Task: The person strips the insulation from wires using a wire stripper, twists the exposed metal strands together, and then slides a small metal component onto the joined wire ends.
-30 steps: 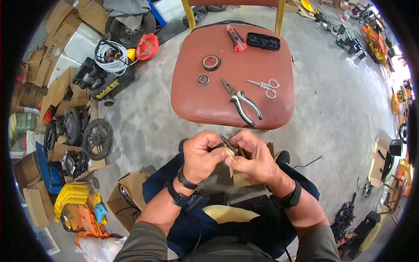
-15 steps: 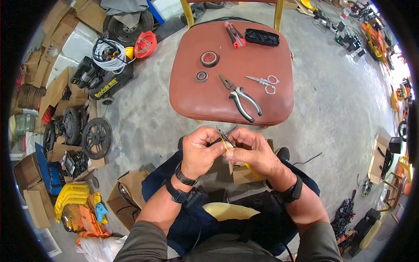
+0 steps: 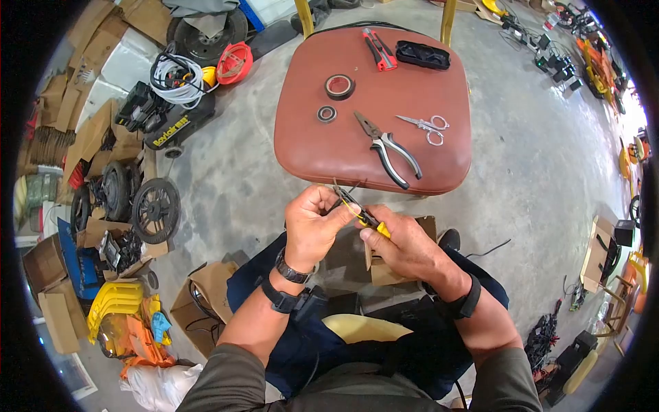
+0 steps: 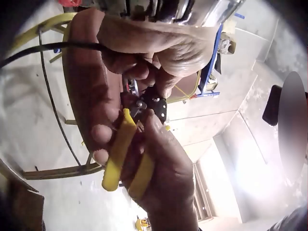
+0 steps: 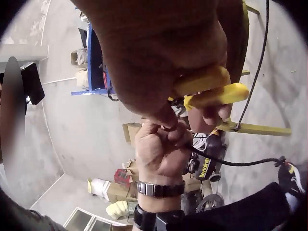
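Observation:
In front of the chair, my left hand (image 3: 312, 223) pinches a black cable (image 4: 48, 47) with a thin yellow wire (image 3: 348, 207) showing at its end. My right hand (image 3: 408, 247) grips wire strippers by their yellow handles (image 4: 118, 156). The handles stand spread apart in the left wrist view. Their dark, flat head (image 4: 156, 105) with small holes lies right at the left fingertips, over the wire end. Fingers partly hide where head and wire meet. In the right wrist view the cable (image 5: 231, 162) trails away from the left hand.
On the red chair seat (image 3: 309, 154) lie pliers (image 3: 388, 147), folding scissors (image 3: 429, 126), a utility knife (image 3: 379, 49), a tape roll (image 3: 340, 86), a small ring-shaped part (image 3: 327, 114) and a black case (image 3: 423, 55). An open cardboard box (image 3: 388, 273) stands below the hands.
The right hand has shifted from fingers close at the wire to a grip on the yellow handles, which now show. The strippers' head has come to the wire end. The left hand keeps its pinch.

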`<state>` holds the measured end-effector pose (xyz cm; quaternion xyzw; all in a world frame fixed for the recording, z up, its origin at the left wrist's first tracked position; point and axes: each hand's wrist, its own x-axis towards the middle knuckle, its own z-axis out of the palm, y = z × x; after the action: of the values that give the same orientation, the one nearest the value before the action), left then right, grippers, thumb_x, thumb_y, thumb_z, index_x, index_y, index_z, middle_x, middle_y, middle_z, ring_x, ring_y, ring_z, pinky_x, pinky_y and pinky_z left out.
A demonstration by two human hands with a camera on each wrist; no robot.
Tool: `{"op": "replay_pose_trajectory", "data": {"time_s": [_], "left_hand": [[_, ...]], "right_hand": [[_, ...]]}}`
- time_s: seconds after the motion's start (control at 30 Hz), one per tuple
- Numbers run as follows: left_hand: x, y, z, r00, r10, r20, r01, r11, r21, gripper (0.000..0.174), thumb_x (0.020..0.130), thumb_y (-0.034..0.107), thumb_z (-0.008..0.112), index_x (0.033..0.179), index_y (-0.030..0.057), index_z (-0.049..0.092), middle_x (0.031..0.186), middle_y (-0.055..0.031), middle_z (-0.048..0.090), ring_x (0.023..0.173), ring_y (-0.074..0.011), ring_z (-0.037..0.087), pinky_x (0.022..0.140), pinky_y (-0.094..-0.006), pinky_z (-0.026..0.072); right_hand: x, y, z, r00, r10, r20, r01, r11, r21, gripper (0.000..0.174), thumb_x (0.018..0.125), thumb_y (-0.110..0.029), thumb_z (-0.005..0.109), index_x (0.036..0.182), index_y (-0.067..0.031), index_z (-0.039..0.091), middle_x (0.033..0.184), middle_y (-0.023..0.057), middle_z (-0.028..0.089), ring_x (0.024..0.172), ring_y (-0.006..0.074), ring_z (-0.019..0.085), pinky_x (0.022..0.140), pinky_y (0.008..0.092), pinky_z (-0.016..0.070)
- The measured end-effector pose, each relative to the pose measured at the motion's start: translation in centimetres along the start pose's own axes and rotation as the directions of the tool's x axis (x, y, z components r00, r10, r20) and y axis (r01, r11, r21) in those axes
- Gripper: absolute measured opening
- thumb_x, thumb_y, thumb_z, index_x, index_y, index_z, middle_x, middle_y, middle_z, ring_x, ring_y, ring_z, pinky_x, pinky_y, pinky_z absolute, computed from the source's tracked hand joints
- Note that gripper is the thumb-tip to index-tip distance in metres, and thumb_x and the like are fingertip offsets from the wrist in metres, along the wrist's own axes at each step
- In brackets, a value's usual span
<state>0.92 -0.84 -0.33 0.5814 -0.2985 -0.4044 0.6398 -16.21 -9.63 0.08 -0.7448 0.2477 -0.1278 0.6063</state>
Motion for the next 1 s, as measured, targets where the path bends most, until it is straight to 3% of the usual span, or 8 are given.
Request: {"op": "replay_pose_trajectory", "data": {"time_s": [0.07, 0.37, 0.47, 0.57, 0.67, 0.77, 0.87, 1.0], "left_hand": [[0.0, 0.4, 0.5, 1.0, -0.002, -0.018, 0.002, 1.0, -0.018, 0.022, 0.083, -0.001, 0.08, 0.083, 0.0047, 0.059, 0.075, 0.0029, 0.062, 0.067, -0.0035, 0.055, 0.06, -0.0195, 0.0442], [-0.2, 0.6, 1.1, 0.997, 0.077, -0.016, -0.077, 0.997, 0.015, 0.019, 0.085, -0.004, 0.077, 0.081, 0.0003, 0.059, 0.073, -0.005, 0.067, 0.068, -0.0096, 0.065, 0.06, -0.0235, 0.0516], [-0.2, 0.5, 1.5, 0.998, 0.058, -0.028, -0.057, 0.998, 0.023, 0.024, 0.083, -0.001, 0.08, 0.081, 0.0041, 0.057, 0.074, 0.0021, 0.06, 0.067, -0.0044, 0.055, 0.06, -0.0207, 0.0447], [-0.2, -0.1, 1.3, 0.998, 0.063, -0.031, -0.06, 0.994, 0.088, 0.024, 0.083, -0.002, 0.08, 0.081, 0.0038, 0.057, 0.074, 0.0014, 0.061, 0.067, -0.005, 0.056, 0.06, -0.0215, 0.0466], [-0.4, -0.6, 1.3, 0.996, 0.079, -0.039, -0.073, 0.987, 0.14, 0.024, 0.083, -0.002, 0.081, 0.082, 0.0035, 0.057, 0.074, 0.0006, 0.062, 0.067, -0.0054, 0.057, 0.06, -0.0219, 0.0478], [-0.4, -0.6, 1.4, 0.995, 0.095, -0.039, -0.091, 0.99, 0.104, 0.024, 0.082, -0.002, 0.081, 0.082, 0.0033, 0.058, 0.074, 0.0002, 0.063, 0.067, -0.0054, 0.058, 0.06, -0.0218, 0.0481], [-0.4, -0.5, 1.4, 0.994, 0.096, -0.045, -0.091, 0.991, 0.094, 0.025, 0.081, -0.002, 0.082, 0.082, 0.0035, 0.058, 0.074, 0.0007, 0.063, 0.068, -0.0052, 0.058, 0.06, -0.0217, 0.0483], [-0.5, -0.2, 1.6, 0.993, 0.105, -0.054, -0.099, 0.99, 0.103, 0.024, 0.081, -0.001, 0.082, 0.081, 0.0035, 0.058, 0.074, 0.0013, 0.063, 0.068, -0.0044, 0.056, 0.06, -0.0214, 0.0467]], "right_hand": [[-0.1, 0.0, 0.0, 0.999, 0.046, 0.012, -0.046, 0.999, 0.013, 0.029, 0.097, -0.016, 0.063, 0.12, -0.0003, 0.055, 0.09, 0.0266, 0.066, 0.087, 0.0454, 0.066, 0.074, 0.0466, 0.0505], [-0.7, 0.4, 0.3, 1.0, 0.007, -0.007, -0.006, 0.988, 0.156, 0.03, 0.098, -0.014, 0.062, 0.124, 0.0003, 0.055, 0.09, 0.0249, 0.067, 0.083, 0.0413, 0.067, 0.074, 0.0432, 0.0513], [-0.8, -0.5, -0.3, 0.995, 0.09, 0.029, -0.093, 0.991, 0.098, 0.032, 0.097, -0.012, 0.062, 0.126, 0.0008, 0.055, 0.096, 0.0274, 0.067, 0.088, 0.0448, 0.066, 0.075, 0.0445, 0.052], [-1.1, -0.9, -0.5, 0.997, -0.008, -0.079, 0.004, 0.999, -0.052, 0.032, 0.096, -0.008, 0.06, 0.127, 0.0018, 0.055, 0.098, 0.0229, 0.068, 0.092, 0.037, 0.069, 0.078, 0.0389, 0.0528], [-0.9, 0.8, -0.5, 0.961, -0.225, -0.163, 0.173, 0.944, -0.282, 0.032, 0.095, -0.007, 0.06, 0.125, 0.0016, 0.054, 0.091, 0.0249, 0.065, 0.087, 0.0454, 0.065, 0.073, 0.0422, 0.0518], [-1.2, -0.3, -0.7, 0.997, -0.022, -0.079, 0.01, 0.988, -0.154, 0.028, 0.095, -0.007, 0.06, 0.121, 0.0016, 0.052, 0.083, 0.0236, 0.064, 0.082, 0.045, 0.065, 0.069, 0.0439, 0.0503], [-1.1, -0.9, -0.7, 0.997, 0.041, -0.072, -0.046, 0.996, -0.074, 0.022, 0.095, -0.008, 0.061, 0.114, 0.0004, 0.052, 0.081, 0.0285, 0.063, 0.08, 0.0505, 0.063, 0.065, 0.0519, 0.0485], [-1.2, -1.0, -0.6, 0.995, 0.091, -0.031, -0.092, 0.995, -0.047, 0.025, 0.096, -0.006, 0.06, 0.117, 0.0016, 0.052, 0.084, 0.0225, 0.065, 0.081, 0.0398, 0.068, 0.07, 0.0417, 0.0501]]}}
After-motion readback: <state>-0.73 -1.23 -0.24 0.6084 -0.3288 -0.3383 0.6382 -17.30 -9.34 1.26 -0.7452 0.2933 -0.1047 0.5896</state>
